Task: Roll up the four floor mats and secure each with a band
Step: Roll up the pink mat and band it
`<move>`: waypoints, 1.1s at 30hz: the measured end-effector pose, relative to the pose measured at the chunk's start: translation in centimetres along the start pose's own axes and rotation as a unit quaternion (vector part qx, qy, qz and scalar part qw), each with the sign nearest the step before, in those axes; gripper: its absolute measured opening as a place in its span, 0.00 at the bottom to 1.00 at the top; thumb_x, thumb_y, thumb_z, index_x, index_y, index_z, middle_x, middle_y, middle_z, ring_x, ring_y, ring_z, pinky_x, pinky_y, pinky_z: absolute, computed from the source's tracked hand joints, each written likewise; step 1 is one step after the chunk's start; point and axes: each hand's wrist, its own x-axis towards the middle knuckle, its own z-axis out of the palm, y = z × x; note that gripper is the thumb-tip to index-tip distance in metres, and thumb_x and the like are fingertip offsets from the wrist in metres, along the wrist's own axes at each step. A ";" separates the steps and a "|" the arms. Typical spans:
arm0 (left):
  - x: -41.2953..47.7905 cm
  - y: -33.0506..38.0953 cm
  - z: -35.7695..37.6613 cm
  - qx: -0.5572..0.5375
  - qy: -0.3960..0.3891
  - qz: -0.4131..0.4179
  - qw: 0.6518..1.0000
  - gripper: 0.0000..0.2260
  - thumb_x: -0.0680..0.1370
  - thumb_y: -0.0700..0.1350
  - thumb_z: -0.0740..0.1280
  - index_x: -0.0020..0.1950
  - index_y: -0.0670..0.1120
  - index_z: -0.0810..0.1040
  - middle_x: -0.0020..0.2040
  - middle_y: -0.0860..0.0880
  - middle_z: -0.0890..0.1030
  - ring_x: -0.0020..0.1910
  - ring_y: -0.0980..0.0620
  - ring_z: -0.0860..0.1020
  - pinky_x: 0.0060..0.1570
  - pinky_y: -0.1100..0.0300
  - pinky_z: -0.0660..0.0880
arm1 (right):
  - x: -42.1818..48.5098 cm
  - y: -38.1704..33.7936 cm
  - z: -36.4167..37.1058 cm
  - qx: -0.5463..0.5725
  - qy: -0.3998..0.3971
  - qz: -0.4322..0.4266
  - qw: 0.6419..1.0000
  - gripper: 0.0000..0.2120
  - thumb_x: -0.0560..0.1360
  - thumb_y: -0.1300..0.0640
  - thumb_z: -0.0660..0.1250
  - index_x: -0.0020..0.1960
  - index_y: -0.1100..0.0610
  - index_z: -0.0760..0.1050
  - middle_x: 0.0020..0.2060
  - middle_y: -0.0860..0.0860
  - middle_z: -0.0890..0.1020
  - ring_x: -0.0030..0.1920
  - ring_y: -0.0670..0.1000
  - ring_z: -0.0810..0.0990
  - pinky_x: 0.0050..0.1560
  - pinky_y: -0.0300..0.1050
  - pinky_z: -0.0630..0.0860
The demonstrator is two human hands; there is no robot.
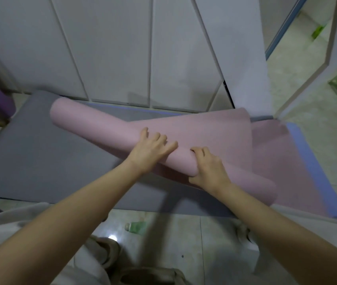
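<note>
Lying diagonal across grey mat (40,161), pink mat (101,122) is approx half rolled, loose end spread to R over blue mat (311,161). Left hand (151,149) presses on roll w/ fingers spread; right hand (208,167) grips roll's near end, fingers curled. Pale tile floor (184,233); white cupboard doors (112,48) behind.

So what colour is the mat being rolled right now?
Pink; the mat shows best in the head view.

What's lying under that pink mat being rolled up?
A grey mat lies under the pink mat, with a blue edge showing along the right, probably another mat. How far that reaches underneath is covered.
</note>
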 end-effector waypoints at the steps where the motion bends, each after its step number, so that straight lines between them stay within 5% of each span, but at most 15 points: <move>1: 0.0 -0.2 -0.1 0.002 0.015 0.010 1.000 0.22 0.55 0.39 0.77 0.48 0.49 0.80 0.33 0.47 0.77 0.31 0.46 0.75 0.42 0.45 0.77 | 0.0 -0.1 0.4 0.020 0.004 0.002 1.000 0.37 0.61 0.54 0.75 0.68 0.59 0.67 0.58 0.58 0.74 0.53 0.62 0.76 0.52 0.51 0.72; 3: -0.3 -0.1 -1.1 -0.012 -0.022 0.021 0.999 0.23 0.56 0.41 0.78 0.50 0.50 0.81 0.36 0.47 0.78 0.34 0.46 0.77 0.43 0.48 0.76 | -0.1 -0.2 1.1 0.043 -0.022 -0.005 0.999 0.38 0.61 0.52 0.75 0.68 0.58 0.66 0.59 0.56 0.73 0.55 0.61 0.76 0.53 0.50 0.72; 6: -1.8 1.3 -0.6 -0.095 -0.241 -0.006 0.966 0.28 0.71 0.50 0.71 0.69 0.52 0.66 0.58 0.45 0.75 0.57 0.44 0.75 0.56 0.51 0.67 | -0.8 0.2 1.8 0.068 -0.133 -0.036 0.988 0.39 0.63 0.50 0.75 0.69 0.55 0.62 0.62 0.54 0.72 0.57 0.58 0.75 0.54 0.46 0.71; 8: -3.2 2.8 0.4 -0.142 -0.320 -0.021 0.936 0.30 0.73 0.53 0.69 0.71 0.54 0.61 0.63 0.46 0.73 0.61 0.44 0.73 0.57 0.51 0.66 | -1.4 0.5 2.0 0.071 -0.210 -0.044 0.974 0.40 0.63 0.50 0.75 0.69 0.55 0.60 0.63 0.54 0.72 0.58 0.58 0.75 0.55 0.45 0.71; 10: -4.3 3.9 1.4 -0.199 -0.341 -0.034 0.918 0.32 0.71 0.55 0.70 0.71 0.54 0.61 0.63 0.46 0.73 0.61 0.44 0.74 0.56 0.52 0.69 | -2.2 0.4 2.0 0.009 -0.234 -0.058 0.970 0.42 0.63 0.49 0.75 0.70 0.55 0.59 0.64 0.54 0.72 0.60 0.57 0.74 0.59 0.46 0.69; 13: -4.4 4.8 2.0 -0.296 -0.373 -0.071 0.877 0.35 0.69 0.53 0.73 0.72 0.53 0.62 0.64 0.45 0.74 0.62 0.43 0.73 0.56 0.55 0.71 | -3.8 -0.5 2.7 -0.145 -0.128 -0.103 0.976 0.45 0.54 0.49 0.79 0.67 0.58 0.68 0.59 0.57 0.75 0.58 0.59 0.75 0.64 0.53 0.69; 16: -3.8 5.2 1.8 -0.364 -0.409 -0.072 0.834 0.37 0.67 0.48 0.76 0.72 0.50 0.63 0.66 0.46 0.74 0.64 0.45 0.72 0.58 0.58 0.69 | -4.4 -0.8 3.6 -0.184 -0.038 -0.119 0.975 0.47 0.36 0.49 0.81 0.55 0.59 0.77 0.43 0.57 0.80 0.42 0.60 0.80 0.50 0.56 0.78; 19: -3.5 5.4 2.2 -0.388 -0.439 -0.042 0.809 0.35 0.67 0.47 0.77 0.70 0.50 0.66 0.65 0.47 0.74 0.64 0.47 0.71 0.57 0.61 0.68 | -4.4 0.0 4.0 -0.181 -0.087 -0.130 0.971 0.47 0.33 0.44 0.78 0.49 0.58 0.67 0.35 0.54 0.77 0.32 0.55 0.76 0.35 0.47 0.74; 22: -3.9 6.1 2.8 -0.418 -0.450 -0.034 0.788 0.36 0.67 0.47 0.77 0.71 0.50 0.63 0.66 0.46 0.72 0.65 0.46 0.70 0.62 0.57 0.69 | -4.8 0.4 3.5 -0.169 -0.160 -0.130 0.964 0.40 0.43 0.43 0.78 0.49 0.58 0.71 0.37 0.54 0.78 0.33 0.56 0.78 0.34 0.46 0.71; 25: -4.9 7.6 3.1 -0.449 -0.415 -0.053 0.790 0.40 0.67 0.50 0.77 0.74 0.50 0.59 0.68 0.46 0.70 0.66 0.46 0.70 0.64 0.56 0.67 | -4.8 1.9 2.8 -0.131 -0.204 -0.113 0.964 0.37 0.62 0.45 0.74 0.63 0.58 0.64 0.51 0.55 0.78 0.49 0.59 0.79 0.42 0.47 0.67; 30: -7.4 11.0 3.1 -0.321 -0.346 -0.057 0.880 0.47 0.66 0.57 0.74 0.77 0.52 0.50 0.68 0.46 0.65 0.67 0.44 0.65 0.66 0.48 0.62 | -4.7 3.2 2.1 -0.065 -0.279 -0.061 0.956 0.37 0.62 0.43 0.74 0.63 0.56 0.62 0.51 0.56 0.79 0.49 0.59 0.77 0.46 0.46 0.69; 33: -7.3 11.6 3.5 -0.342 -0.338 -0.047 0.876 0.39 0.66 0.55 0.73 0.73 0.52 0.58 0.63 0.45 0.71 0.61 0.43 0.71 0.60 0.51 0.69 | -4.2 3.7 1.9 -0.053 -0.337 -0.056 0.939 0.39 0.62 0.41 0.75 0.64 0.55 0.63 0.54 0.56 0.78 0.51 0.58 0.77 0.47 0.45 0.68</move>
